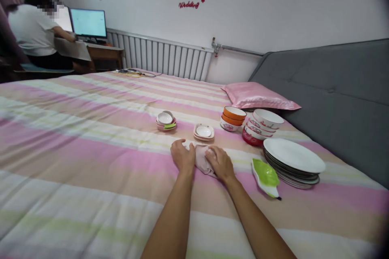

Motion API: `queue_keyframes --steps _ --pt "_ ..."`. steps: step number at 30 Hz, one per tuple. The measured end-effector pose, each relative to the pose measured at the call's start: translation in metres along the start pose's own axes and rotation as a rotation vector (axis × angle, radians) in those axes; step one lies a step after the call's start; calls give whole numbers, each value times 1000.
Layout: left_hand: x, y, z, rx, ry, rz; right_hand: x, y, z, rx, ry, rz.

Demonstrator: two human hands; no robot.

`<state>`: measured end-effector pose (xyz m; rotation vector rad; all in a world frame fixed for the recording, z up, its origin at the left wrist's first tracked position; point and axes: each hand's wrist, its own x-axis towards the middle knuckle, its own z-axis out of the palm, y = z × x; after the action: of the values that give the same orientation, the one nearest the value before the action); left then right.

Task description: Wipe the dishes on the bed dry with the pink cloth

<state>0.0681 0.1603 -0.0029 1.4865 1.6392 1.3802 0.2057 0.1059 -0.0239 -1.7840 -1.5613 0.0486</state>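
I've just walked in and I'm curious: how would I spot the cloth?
On the striped bed, find the left hand and right hand, just nearer than a stack of small dishes. The cloth lies between them, the right hand on it. Pale and pinkish, it is crumpled fabric, unlike the dishes nearby.

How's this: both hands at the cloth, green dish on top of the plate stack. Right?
No: the head view shows the green dish on the bedspread beside the plate stack, not on top. The left hand and right hand are at the cloth.
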Motion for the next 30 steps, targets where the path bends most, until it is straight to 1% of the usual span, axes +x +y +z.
queue_keyframes --steps 1,3,6,9,13,18,21,24,27,30 --pt "-3 -2 1 39 1 29 -9 -4 -2 -56 -80 -42" --pt "-9 -7 2 105 -9 87 -24 -11 -5 -177 -135 -46" --pt "-19 -14 0 195 -46 161 -36 -21 -7 -304 -146 44" --pt "-34 -18 -12 293 -124 232 -45 -29 -12 -329 -133 119" --pt "-60 -21 -40 431 -233 328 -67 -41 -27 -352 -135 226" --pt "-93 -22 -84 571 -341 426 -110 -50 -57 -357 -153 303" --pt "-114 -21 -109 633 -389 476 -136 -53 -75 -357 -153 331" --pt "-136 -20 -134 684 -410 512 -157 -56 -89 -356 -146 345" --pt "-154 -20 -157 765 -438 549 -171 -60 -99 -349 -147 359" --pt "-166 -25 -176 854 -504 565 -178 -62 -104 -330 -163 362"
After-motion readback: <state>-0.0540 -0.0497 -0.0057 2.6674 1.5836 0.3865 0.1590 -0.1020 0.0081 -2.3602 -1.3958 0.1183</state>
